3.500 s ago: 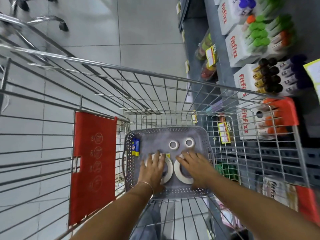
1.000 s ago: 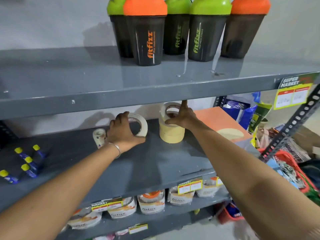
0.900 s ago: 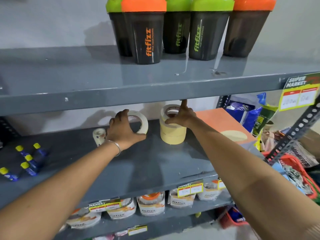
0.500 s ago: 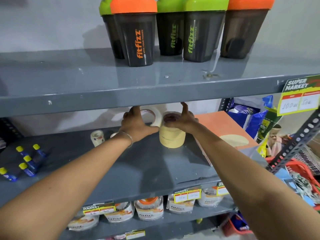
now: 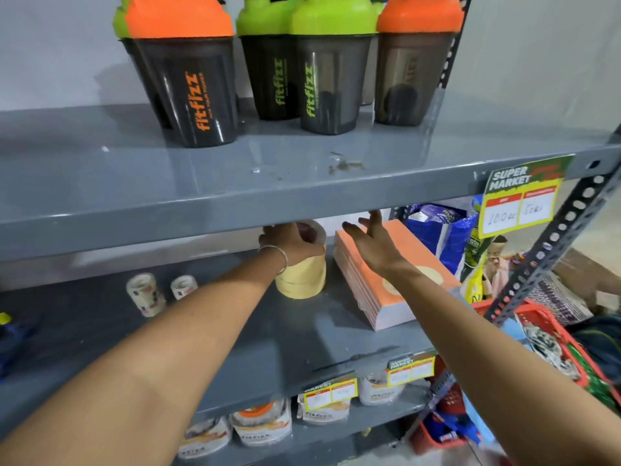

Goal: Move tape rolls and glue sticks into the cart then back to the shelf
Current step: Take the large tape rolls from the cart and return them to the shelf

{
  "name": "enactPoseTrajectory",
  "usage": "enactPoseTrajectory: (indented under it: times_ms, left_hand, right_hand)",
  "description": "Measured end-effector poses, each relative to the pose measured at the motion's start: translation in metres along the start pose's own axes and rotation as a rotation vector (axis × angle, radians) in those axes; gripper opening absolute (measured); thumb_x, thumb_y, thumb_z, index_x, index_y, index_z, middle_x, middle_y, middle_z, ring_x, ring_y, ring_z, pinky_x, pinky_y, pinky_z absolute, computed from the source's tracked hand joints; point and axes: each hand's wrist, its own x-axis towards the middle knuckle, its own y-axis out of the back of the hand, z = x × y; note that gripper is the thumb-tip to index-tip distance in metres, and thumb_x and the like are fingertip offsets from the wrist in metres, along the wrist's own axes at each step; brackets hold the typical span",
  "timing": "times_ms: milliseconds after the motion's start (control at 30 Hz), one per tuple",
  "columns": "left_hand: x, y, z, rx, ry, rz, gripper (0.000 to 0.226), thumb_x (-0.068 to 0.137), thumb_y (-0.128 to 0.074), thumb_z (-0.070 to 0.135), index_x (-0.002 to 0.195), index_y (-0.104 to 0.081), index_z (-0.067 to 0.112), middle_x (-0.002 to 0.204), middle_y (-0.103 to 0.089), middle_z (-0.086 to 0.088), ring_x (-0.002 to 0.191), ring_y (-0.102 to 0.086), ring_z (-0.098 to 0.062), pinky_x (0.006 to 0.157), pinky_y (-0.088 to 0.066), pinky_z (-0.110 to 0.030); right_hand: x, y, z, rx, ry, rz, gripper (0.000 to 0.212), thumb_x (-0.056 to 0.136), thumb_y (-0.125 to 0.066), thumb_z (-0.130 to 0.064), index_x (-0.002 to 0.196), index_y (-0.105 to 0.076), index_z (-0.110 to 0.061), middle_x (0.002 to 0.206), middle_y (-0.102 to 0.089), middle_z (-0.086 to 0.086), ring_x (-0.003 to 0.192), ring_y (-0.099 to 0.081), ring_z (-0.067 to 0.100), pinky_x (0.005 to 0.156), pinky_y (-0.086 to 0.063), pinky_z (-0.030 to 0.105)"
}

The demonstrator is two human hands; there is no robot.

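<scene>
Both bare forearms reach up from the bottom of the view toward the grey middle shelf (image 5: 302,334), and everything else sits around that board. Just under its front lip hang yellow price tags (image 5: 331,391), and below them a lower shelf holds a row of pouches (image 5: 258,423). Off the shelf's right end, past the perforated upright (image 5: 551,250), a red basket (image 5: 537,317) stands full of oddments.

On the shelf itself, toward the left, two small tape rolls (image 5: 146,294) stand on edge close together, well apart from the hands. At the far left edge something blue with a yellow cap (image 5: 5,319) lies blurred; I cannot say what it is.

Further in, the stack of cream tape rolls (image 5: 302,280) sits mid-shelf. The left hand (image 5: 289,242), a bangle on its wrist, is curled over the top of that stack, fingers wrapped around a white roll (image 5: 311,232) resting on top. The right hand (image 5: 369,243) is beside it with the fingers spread and loose, holding nothing, hovering over the near end of a flat orange pack (image 5: 400,284) that lies just right of the stack.

Behind the pack, at the shelf's back right, stand blue bags (image 5: 440,230). On the board above, dark shaker bottles (image 5: 191,82) with orange and green lids stand in a cluster, and a supermarket price card (image 5: 519,203) hangs from its right front edge.
</scene>
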Motion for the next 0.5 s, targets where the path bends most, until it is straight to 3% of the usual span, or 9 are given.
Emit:
enactPoseTrajectory:
  times_ms: [67,200,267,367,500]
  left_hand:
    - [0.002,-0.003,-0.002,0.029,0.035,-0.004,0.083,0.061,-0.067,0.066,0.121,-0.04,0.017,0.118,-0.052,-0.017,0.114,-0.048,-0.039,0.097,-0.044,-0.042]
    - [0.005,-0.006,-0.005,0.053,0.067,-0.02,0.09,0.06,-0.068,0.069,0.126,-0.036,0.015,0.126,-0.049,-0.017,0.118,-0.044,-0.038,0.102,-0.037,-0.048]
    - [0.005,-0.005,-0.008,0.07,0.046,0.006,0.092,0.056,-0.063,0.078,0.125,-0.041,0.021,0.132,-0.049,-0.01,0.125,-0.041,-0.036,0.105,-0.031,-0.051]
    - [-0.003,0.007,-0.021,0.064,-0.009,0.061,0.077,0.052,-0.058,0.086,0.111,-0.056,0.036,0.125,-0.06,0.001,0.125,-0.046,-0.031,0.105,-0.028,-0.049]
    - [-0.03,0.041,-0.075,0.07,-0.045,0.193,0.086,0.051,-0.057,0.086,0.118,-0.052,0.031,0.126,-0.06,0.0,0.123,-0.049,-0.028,0.104,-0.037,-0.043]
  right_hand:
    - [-0.005,0.003,0.002,0.023,-0.009,-0.019,0.069,0.079,-0.058,-0.052,0.139,-0.025,-0.041,0.143,-0.047,0.008,0.132,-0.044,0.023,0.109,-0.035,0.045]
    - [-0.01,0.006,0.006,0.028,-0.006,-0.047,0.062,0.092,-0.056,-0.039,0.143,-0.023,-0.031,0.144,-0.045,0.011,0.127,-0.046,0.023,0.097,-0.034,0.033]
    - [-0.017,0.0,-0.001,-0.008,0.003,-0.082,0.06,0.092,-0.056,-0.039,0.143,-0.025,-0.029,0.144,-0.045,0.01,0.124,-0.047,0.022,0.098,-0.036,0.035]
    - [-0.024,-0.018,-0.017,-0.184,0.1,-0.136,0.066,0.08,-0.059,-0.051,0.137,-0.034,-0.03,0.14,-0.053,0.005,0.127,-0.05,0.025,0.104,-0.041,0.048]
    - [-0.038,-0.069,-0.04,-0.458,0.32,-0.258,0.062,0.065,-0.061,-0.05,0.12,-0.053,-0.022,0.121,-0.064,0.001,0.117,-0.056,0.025,0.098,-0.046,0.046]
